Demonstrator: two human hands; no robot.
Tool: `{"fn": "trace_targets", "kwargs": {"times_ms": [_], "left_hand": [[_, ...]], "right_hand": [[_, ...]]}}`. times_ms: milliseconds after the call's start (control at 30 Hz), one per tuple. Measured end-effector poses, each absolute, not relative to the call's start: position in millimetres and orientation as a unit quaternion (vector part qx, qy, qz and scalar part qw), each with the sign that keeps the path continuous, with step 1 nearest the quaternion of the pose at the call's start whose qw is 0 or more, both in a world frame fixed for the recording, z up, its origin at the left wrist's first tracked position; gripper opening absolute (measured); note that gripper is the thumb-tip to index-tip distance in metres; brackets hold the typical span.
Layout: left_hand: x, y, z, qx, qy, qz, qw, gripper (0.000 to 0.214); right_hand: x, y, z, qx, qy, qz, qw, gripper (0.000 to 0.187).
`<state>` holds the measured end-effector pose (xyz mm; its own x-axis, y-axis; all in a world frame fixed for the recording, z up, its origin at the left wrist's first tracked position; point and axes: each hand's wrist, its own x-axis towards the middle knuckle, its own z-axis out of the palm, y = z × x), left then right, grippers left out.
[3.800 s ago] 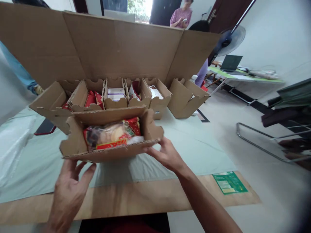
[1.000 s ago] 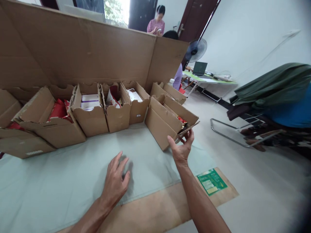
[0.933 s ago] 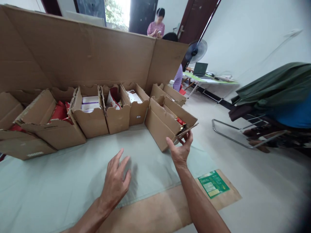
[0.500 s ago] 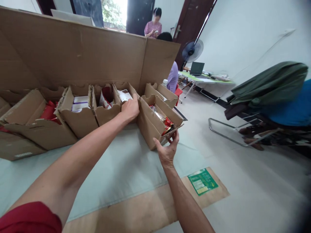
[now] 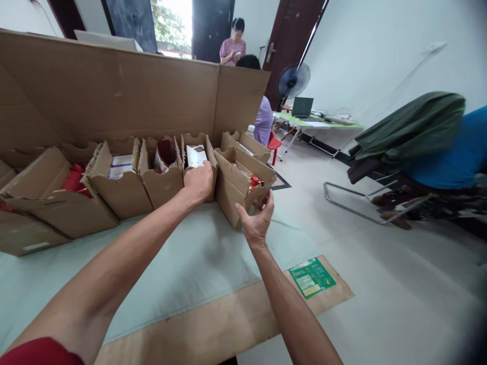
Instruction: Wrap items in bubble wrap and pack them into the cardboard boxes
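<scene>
My left hand [image 5: 200, 181] is closed over the front rim of a narrow cardboard box [image 5: 212, 170] that holds a white carton [image 5: 196, 154]; its fingertips are hidden inside. To the right, my right hand [image 5: 258, 219] grips the front end of another open cardboard box [image 5: 230, 195], thumb on the near face and fingers around the right side. Red and shiny packets [image 5: 255, 181] show inside that box. It stands at an angle to the row, close beside the box at my left hand.
More cardboard boxes [image 5: 122, 190] stand leftward, holding white-and-purple cartons [image 5: 120, 167] and red packets [image 5: 76, 178]. A tall cardboard panel [image 5: 133, 96] rises behind. Pale cloth [image 5: 182, 253] covers the table. People, a laptop [image 5: 303, 107] and a fan [image 5: 293, 81] are beyond.
My left hand has shifted from the right side of the white carton's box to its front rim. The box in my right hand has turned slightly and sits closer to the row.
</scene>
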<state>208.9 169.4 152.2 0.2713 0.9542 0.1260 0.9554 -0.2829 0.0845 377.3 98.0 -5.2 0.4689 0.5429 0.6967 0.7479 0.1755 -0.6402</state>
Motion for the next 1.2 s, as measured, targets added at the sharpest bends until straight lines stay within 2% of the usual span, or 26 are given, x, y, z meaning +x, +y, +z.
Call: {"fn": "trace_targets", "kwargs": {"times_ms": [133, 267, 467, 600, 733, 833, 900, 1033, 1133, 1200], "left_hand": [[211.9, 169.5, 149.2, -0.797, -0.598, -0.087, 0.013, 0.033], [211.9, 177.9, 146.7, -0.799, -0.593, -0.100, 0.018, 0.030], [210.7, 189.6, 135.6, -0.806, -0.578, -0.127, 0.018, 0.033], [210.9, 184.4, 133.6, -0.809, -0.568, -0.149, 0.018, 0.051], [178.1, 143.0, 118.0, -0.836, -0.519, -0.179, 0.017, 0.073], [122.6, 85.3, 75.0, -0.878, -0.415, -0.239, -0.013, 0.063], [80.4, 42.2, 37.8, -0.867, -0.424, -0.263, -0.024, 0.050], [13.9, -28.5, -19.3, -0.784, -0.531, -0.314, -0.064, 0.042], [-11.0, -56.6, -34.9, -0.728, -0.582, -0.351, -0.094, 0.035], [-19.9, -64.3, -35.3, -0.703, -0.596, -0.372, -0.107, 0.031]], "right_hand": [[355.1, 149.1, -2.1, -0.656, -0.503, -0.100, 0.553, 0.107], [350.0, 195.9, 3.6, -0.700, -0.511, -0.064, 0.495, 0.102], [356.2, 222.1, 6.8, -0.725, -0.513, -0.051, 0.457, 0.098], [349.0, 222.0, 11.7, -0.733, -0.509, -0.050, 0.448, 0.090], [347.3, 194.0, 16.8, -0.719, -0.516, -0.058, 0.462, 0.078], [344.0, 161.1, 25.7, -0.646, -0.585, -0.014, 0.491, 0.061], [332.7, 147.1, 39.8, -0.587, -0.649, 0.045, 0.482, 0.058], [293.5, 159.7, 82.6, -0.590, -0.716, 0.044, 0.372, 0.064], [269.4, 182.4, 109.6, -0.652, -0.706, 0.015, 0.276, 0.046], [262.4, 183.6, 119.2, -0.672, -0.695, 0.007, 0.257, 0.029]]}}
